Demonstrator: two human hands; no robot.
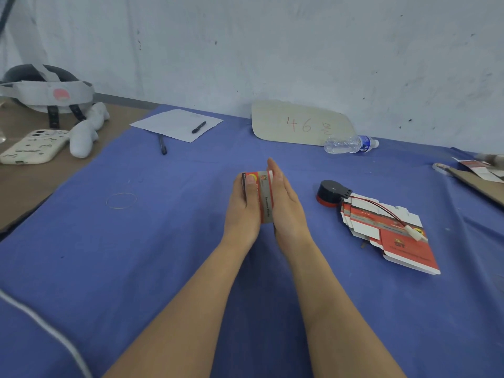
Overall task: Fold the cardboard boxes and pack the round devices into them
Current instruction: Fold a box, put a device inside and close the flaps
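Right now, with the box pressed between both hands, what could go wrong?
The red-and-silver box, gripped by the left hand and pressed by the flat right hand, may crease off its fold lines. The wire from the round device lies across the stack of flat boxes, so pulling the next blank could snag it.

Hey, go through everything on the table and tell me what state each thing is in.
Box: pressed between both hands.
Left hand: grips the box.
Right hand: flat against the box.
Round device: unpacked, on the cloth.
Flat boxes: unfolded, stacked.
Bottle: on its side, capped.
Phone: face down.
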